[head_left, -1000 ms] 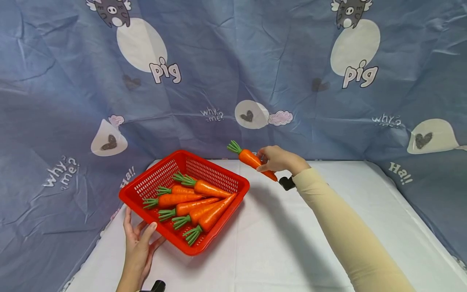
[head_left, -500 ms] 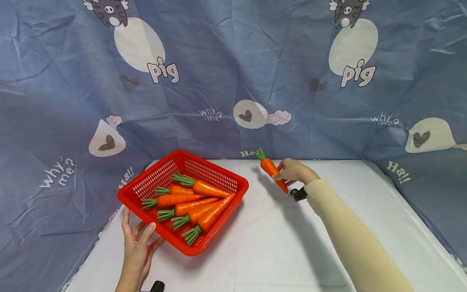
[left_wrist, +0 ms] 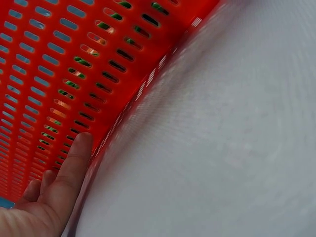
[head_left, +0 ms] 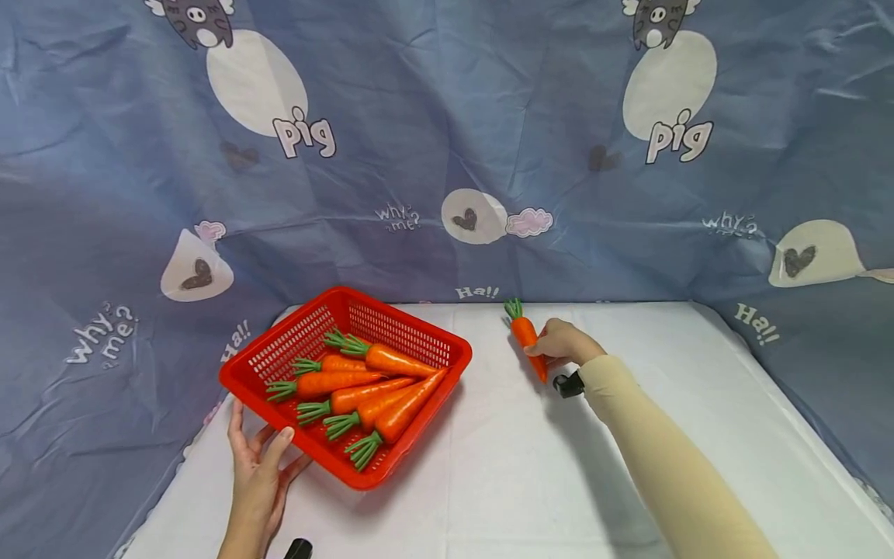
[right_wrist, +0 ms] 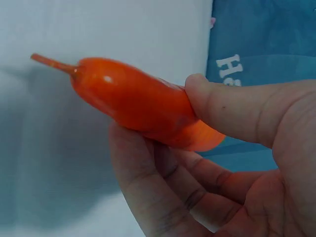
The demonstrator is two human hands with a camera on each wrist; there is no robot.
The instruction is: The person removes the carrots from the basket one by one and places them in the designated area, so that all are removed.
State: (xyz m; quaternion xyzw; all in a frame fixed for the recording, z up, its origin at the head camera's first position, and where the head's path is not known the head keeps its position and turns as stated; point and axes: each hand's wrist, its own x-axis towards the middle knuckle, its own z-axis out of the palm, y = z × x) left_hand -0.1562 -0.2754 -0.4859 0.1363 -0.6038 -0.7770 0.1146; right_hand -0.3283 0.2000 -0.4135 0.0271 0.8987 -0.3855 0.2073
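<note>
My right hand (head_left: 567, 341) pinches a carrot (head_left: 524, 332) between thumb and fingers, low over the white table to the right of the basket. Its green top points away from me. The right wrist view shows the orange carrot (right_wrist: 133, 96) from its thin root end, with the thumb (right_wrist: 227, 106) on one side and the fingers on the other. At the near left side of the red basket (head_left: 412, 314), my left hand (head_left: 254, 473) rests with extended fingers against the slotted wall. Several carrots (head_left: 359, 397) with green tops lie inside the basket.
White cloth covers the table (head_left: 517, 481). Behind it hangs a blue curtain (head_left: 391, 140) with pig prints, which also runs along both sides. A black device (head_left: 569, 384) sits at the right wrist.
My right hand has carried the carrot rightward, away from the basket, and lowered it towards the table. The left hand and the basket keep their places.
</note>
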